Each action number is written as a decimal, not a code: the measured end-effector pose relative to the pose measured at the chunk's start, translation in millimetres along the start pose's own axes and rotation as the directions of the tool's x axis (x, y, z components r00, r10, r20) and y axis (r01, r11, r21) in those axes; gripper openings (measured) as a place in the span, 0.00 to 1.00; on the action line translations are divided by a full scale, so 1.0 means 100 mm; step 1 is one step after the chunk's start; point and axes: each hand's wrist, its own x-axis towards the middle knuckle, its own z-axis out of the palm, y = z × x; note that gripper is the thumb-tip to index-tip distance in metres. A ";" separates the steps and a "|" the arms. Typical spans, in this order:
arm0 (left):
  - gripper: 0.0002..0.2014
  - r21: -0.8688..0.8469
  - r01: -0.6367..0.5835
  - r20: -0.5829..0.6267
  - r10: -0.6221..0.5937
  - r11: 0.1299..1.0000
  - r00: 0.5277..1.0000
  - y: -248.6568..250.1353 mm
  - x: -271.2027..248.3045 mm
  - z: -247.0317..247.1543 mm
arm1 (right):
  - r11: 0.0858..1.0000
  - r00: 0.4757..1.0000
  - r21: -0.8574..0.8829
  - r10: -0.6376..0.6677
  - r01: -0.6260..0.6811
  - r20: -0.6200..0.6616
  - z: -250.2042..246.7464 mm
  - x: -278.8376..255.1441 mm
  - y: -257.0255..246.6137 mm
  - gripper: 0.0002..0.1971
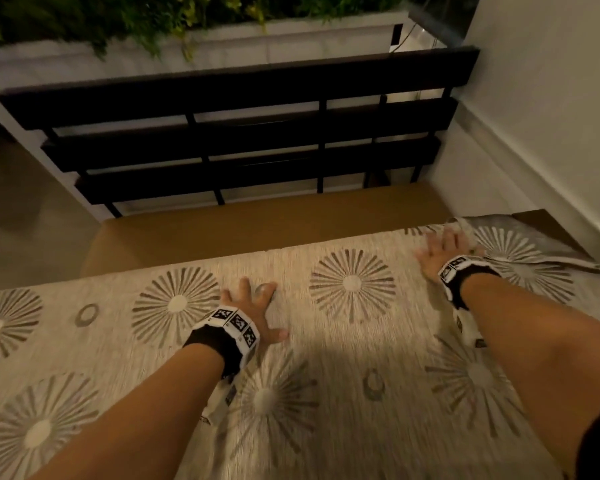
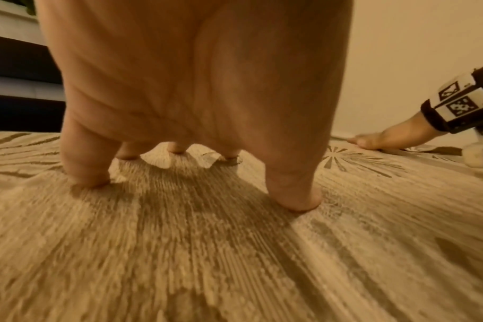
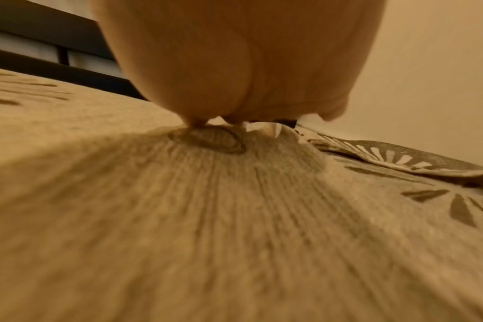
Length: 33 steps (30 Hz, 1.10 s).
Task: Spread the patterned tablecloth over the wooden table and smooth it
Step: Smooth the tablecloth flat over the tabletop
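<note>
- Your left hand (image 1: 252, 306): fingers spread, flat on the beige sunburst-patterned tablecloth (image 1: 326, 393), mid-table.
- Your right hand (image 1: 442, 249): flat, released, pressing cloth near far-right edge, beside a folded-over corner (image 1: 520, 244).
- Bare strip of brown wooden table (image 1: 257, 226) beyond cloth's far edge; dark slatted bench (image 1: 239, 133) behind.

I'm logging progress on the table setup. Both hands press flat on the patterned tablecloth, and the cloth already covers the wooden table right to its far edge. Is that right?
Not quite. The left hand and right hand do press on the patterned tablecloth, but the head view shows a bare strip of wooden table beyond the cloth's far edge.
</note>
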 end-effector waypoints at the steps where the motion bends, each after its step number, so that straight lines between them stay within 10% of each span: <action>1: 0.52 0.013 -0.002 0.003 0.002 1.000 1.000 0.00 -0.02 -0.02 | 0.999 0.997 -0.020 -0.027 0.026 -0.066 0.03 -0.01 0.01 0.35; 8: 0.36 -0.078 -0.330 -0.070 0.325 0.941 0.943 0.57 -0.10 -0.21 | 0.869 0.866 -0.021 -0.490 0.494 0.102 0.46 -0.49 -0.57 0.31; 14: 0.40 0.047 -0.280 -0.041 0.282 0.959 0.959 0.68 -0.01 -0.02 | 0.978 0.972 0.030 -0.207 0.205 0.114 0.34 -0.28 0.27 0.32; 19: 0.36 0.225 -0.279 -0.005 0.288 0.933 0.958 0.97 0.03 -0.42 | 0.906 0.915 0.130 -0.401 0.402 -0.033 0.00 -0.08 1.16 0.24; 23: 0.19 0.223 -0.426 -0.100 0.455 0.877 0.885 2.11 0.02 -0.97 | 0.913 0.914 0.185 -0.311 0.363 -0.260 -0.25 0.17 2.03 0.12; 27: 0.26 -0.110 -0.445 -0.260 0.406 0.889 0.876 3.43 0.14 -1.39 | 0.949 0.911 0.131 -0.229 0.288 -0.343 -0.29 0.35 2.48 0.21; 33: 0.42 0.052 -0.470 -0.311 0.462 0.881 0.831 4.53 0.65 -1.68 | 0.866 0.998 0.499 0.024 0.012 -0.065 -0.28 0.69 3.11 0.41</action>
